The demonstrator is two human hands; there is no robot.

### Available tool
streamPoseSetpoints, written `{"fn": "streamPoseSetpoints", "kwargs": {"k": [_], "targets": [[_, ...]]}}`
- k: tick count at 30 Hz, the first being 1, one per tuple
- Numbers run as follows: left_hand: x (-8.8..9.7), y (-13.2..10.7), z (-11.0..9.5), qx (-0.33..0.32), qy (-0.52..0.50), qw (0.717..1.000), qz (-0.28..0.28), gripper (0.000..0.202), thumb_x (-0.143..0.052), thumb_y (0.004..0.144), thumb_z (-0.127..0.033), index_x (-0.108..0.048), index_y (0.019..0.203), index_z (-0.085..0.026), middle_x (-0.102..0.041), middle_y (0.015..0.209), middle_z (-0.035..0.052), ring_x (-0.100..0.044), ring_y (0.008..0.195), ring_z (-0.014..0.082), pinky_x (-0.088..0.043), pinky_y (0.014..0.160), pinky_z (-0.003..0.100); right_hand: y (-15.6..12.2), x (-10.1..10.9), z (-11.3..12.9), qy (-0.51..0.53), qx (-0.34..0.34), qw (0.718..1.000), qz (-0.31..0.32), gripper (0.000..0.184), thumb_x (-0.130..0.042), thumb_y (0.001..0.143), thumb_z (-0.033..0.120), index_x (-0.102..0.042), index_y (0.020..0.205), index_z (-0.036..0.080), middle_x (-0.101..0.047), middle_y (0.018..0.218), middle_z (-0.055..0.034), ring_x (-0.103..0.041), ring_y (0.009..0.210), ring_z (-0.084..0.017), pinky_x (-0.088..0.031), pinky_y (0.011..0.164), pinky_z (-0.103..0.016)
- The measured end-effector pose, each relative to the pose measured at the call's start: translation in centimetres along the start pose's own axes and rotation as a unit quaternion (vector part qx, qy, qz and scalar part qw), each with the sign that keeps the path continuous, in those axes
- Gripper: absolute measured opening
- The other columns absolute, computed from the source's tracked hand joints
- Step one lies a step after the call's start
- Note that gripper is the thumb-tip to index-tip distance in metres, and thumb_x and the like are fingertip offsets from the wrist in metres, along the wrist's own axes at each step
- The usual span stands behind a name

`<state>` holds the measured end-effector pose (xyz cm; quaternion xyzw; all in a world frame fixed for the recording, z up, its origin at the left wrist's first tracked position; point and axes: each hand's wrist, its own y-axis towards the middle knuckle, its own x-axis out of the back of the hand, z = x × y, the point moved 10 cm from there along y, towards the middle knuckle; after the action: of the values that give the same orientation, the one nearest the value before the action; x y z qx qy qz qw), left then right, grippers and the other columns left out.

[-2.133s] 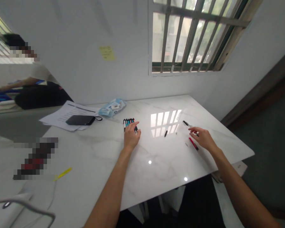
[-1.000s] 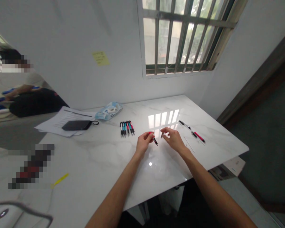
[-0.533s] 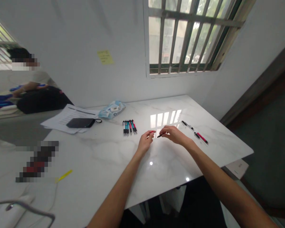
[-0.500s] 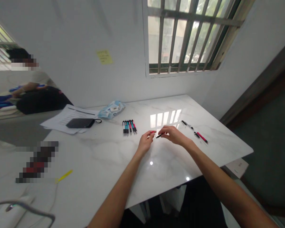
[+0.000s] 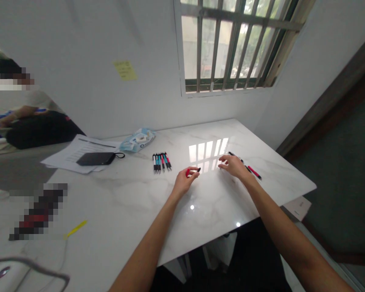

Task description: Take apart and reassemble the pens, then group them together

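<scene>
My left hand is closed around a red-and-black pen part; a black end shows at the fingertips. My right hand hovers over the table to the right, fingers curved and apart, with nothing visible between them. Just beyond it lie loose pen parts: a red barrel with a dark end and a black-and-clear piece, partly hidden by the hand. Left of my hands, several assembled pens in teal, red and black lie side by side.
The white marbled table carries papers, a black pouch with a loop, a blue-white packet and a yellow strip. Another person sits at the far left. A barred window is above.
My right hand has let go of the black pen piece and moved right, toward the loose parts. A black end now shows in my left hand. The view has shifted slightly.
</scene>
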<state>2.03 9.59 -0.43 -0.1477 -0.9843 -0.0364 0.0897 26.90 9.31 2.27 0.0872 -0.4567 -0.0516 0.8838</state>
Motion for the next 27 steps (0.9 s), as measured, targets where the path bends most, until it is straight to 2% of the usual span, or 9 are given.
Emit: {"fn": "streamPoseSetpoints", "kwargs": {"k": [3, 5, 7, 8, 11, 13, 15, 19, 27], "targets": [[-0.2, 0.0, -0.1, 0.000, 0.004, 1.000, 0.004, 0.039, -0.078, 0.077, -0.045, -0.075, 0.105, -0.017, -0.071, 0.080, 0.0039, -0.059, 0.065, 0.0142, -0.039, 0.062, 0.024, 0.2, -1.2, -1.5, -0.010, -0.016, 0.999, 0.033, 0.017, -0.078, 0.080, 0.018, -0.079, 0.097, 0.021, -0.079, 0.095, -0.0072, -0.072, 0.078, -0.020, -0.054, 0.078, -0.032], [-0.1, -0.1, -0.1, 0.001, 0.013, 1.000, -0.002, 0.038, -0.077, 0.078, -0.045, -0.075, 0.104, -0.018, -0.071, 0.082, 0.0035, -0.056, 0.061, 0.0125, -0.038, 0.060, 0.024, 0.4, -1.9, -1.0, 0.027, -0.008, 0.999, 0.027, 0.012, -0.073, 0.080, 0.012, -0.078, 0.088, 0.020, -0.078, 0.087, -0.0063, -0.072, 0.076, -0.020, -0.054, 0.078, -0.032], [0.3, -0.1, -0.1, -0.001, 0.028, 0.999, -0.017, 0.037, -0.076, 0.078, -0.045, -0.076, 0.104, -0.018, -0.072, 0.084, 0.0041, -0.054, 0.059, 0.0121, -0.037, 0.059, 0.024, 0.6, -2.5, 0.2, 0.119, 0.004, 0.993, 0.005, 0.007, -0.072, 0.081, 0.016, -0.077, 0.085, 0.020, -0.078, 0.083, -0.0053, -0.072, 0.077, -0.020, -0.054, 0.077, -0.032], [0.6, 0.0, -0.1, -0.004, 0.036, 0.999, -0.026, 0.036, -0.076, 0.079, -0.045, -0.077, 0.103, -0.018, -0.072, 0.086, 0.0046, -0.055, 0.060, 0.0125, -0.038, 0.059, 0.024, 0.7, -2.9, 0.9, 0.188, 0.008, 0.982, -0.001, 0.006, -0.074, 0.081, 0.022, -0.077, 0.086, 0.020, -0.078, 0.085, -0.0050, -0.072, 0.078, -0.020, -0.055, 0.077, -0.032], [1.4, 0.1, -0.2, -0.014, 0.048, 0.998, -0.045, 0.033, -0.075, 0.078, -0.044, -0.078, 0.099, -0.019, -0.073, 0.090, 0.0062, -0.058, 0.066, 0.0151, -0.039, 0.059, 0.025, 0.6, -4.7, 2.9, 0.393, 0.007, 0.920, 0.010, 0.027, -0.082, 0.074, 0.036, -0.074, 0.093, 0.020, -0.078, 0.092, -0.0052, -0.074, 0.083, -0.021, -0.059, 0.077, -0.033], [1.7, 0.1, -0.3, -0.015, 0.043, 0.998, -0.052, 0.032, -0.076, 0.077, -0.043, -0.079, 0.098, -0.019, -0.073, 0.090, 0.0067, -0.060, 0.070, 0.0165, -0.040, 0.060, 0.025, 0.4, -5.8, 4.0, 0.466, 0.003, 0.885, 0.022, 0.035, -0.087, 0.069, 0.038, -0.073, 0.095, 0.020, -0.078, 0.093, -0.0053, -0.075, 0.085, -0.021, -0.060, 0.079, -0.034], [1.8, 0.2, -0.3, -0.014, 0.034, 0.998, -0.055, 0.032, -0.077, 0.076, -0.043, -0.079, 0.097, -0.019, -0.073, 0.090, 0.0068, -0.060, 0.072, 0.0169, -0.041, 0.061, 0.025, 0.1, -6.4, 4.8, 0.493, 0.000, 0.870, 0.027, 0.037, -0.089, 0.067, 0.038, -0.072, 0.095, 0.020, -0.078, 0.093, -0.0050, -0.075, 0.086, -0.021, -0.061, 0.082, -0.035], [1.5, 0.1, -0.4, -0.019, 0.035, 0.998, -0.049, 0.032, -0.076, 0.077, -0.043, -0.080, 0.097, -0.019, -0.072, 0.089, 0.0061, -0.057, 0.068, 0.0147, -0.041, 0.062, 0.025, -0.3, -6.7, 5.5, 0.511, -0.003, 0.859, 0.034, 0.040, -0.090, 0.066, 0.039, -0.072, 0.096, 0.020, -0.078, 0.092, -0.0052, -0.076, 0.088, -0.022, -0.061, 0.086, -0.037], [1.2, 0.1, -0.3, -0.024, 0.045, 0.998, -0.036, 0.034, -0.076, 0.078, -0.045, -0.080, 0.098, -0.018, -0.071, 0.087, 0.0052, -0.049, 0.058, 0.0108, -0.036, 0.055, 0.023, -0.7, -6.7, 5.7, 0.489, -0.001, 0.872, 0.040, 0.037, -0.089, 0.068, 0.040, -0.071, 0.093, 0.019, -0.078, 0.093, -0.0053, -0.075, 0.090, -0.021, -0.061, 0.089, -0.038]]}}
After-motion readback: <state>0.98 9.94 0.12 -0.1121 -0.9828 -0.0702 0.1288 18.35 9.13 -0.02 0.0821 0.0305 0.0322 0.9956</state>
